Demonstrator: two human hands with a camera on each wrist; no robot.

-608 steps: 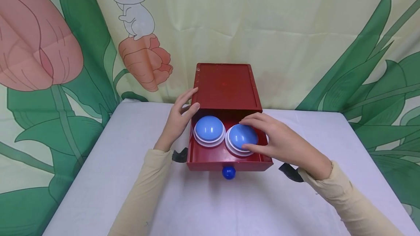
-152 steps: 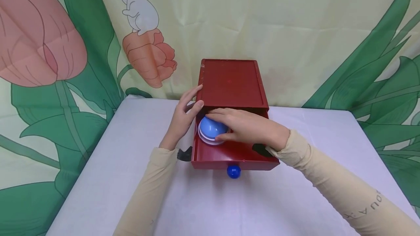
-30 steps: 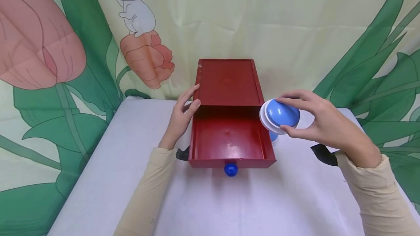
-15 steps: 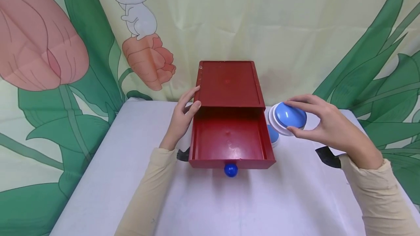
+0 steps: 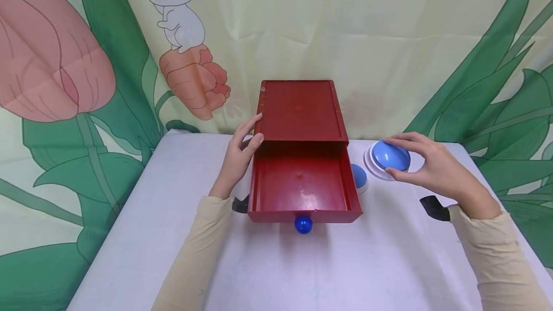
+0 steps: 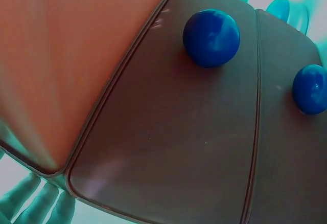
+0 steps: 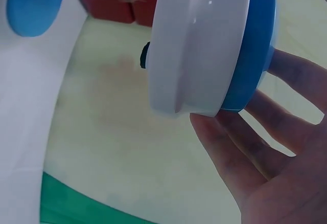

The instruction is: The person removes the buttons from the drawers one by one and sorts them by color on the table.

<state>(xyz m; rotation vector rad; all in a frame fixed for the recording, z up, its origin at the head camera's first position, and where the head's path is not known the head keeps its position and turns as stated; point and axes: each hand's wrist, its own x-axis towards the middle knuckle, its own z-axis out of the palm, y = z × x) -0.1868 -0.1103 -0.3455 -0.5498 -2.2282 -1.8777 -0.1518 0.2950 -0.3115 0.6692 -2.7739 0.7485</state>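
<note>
Preferably, the blue-domed push button [image 5: 390, 156], tilted to the right of the red drawer unit [image 5: 300, 109], should be levelled and kept clear of its twin [image 5: 358, 176] — the half-open right hand [image 5: 436, 167] pinches it between thumb and fingers, while the left hand [image 5: 237, 155], fingers extended, touches the unit's left side.

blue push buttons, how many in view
2: one push button in the right hand, the other push button on the table beside the open drawer, partly hidden by it; more may be hidden.
</note>
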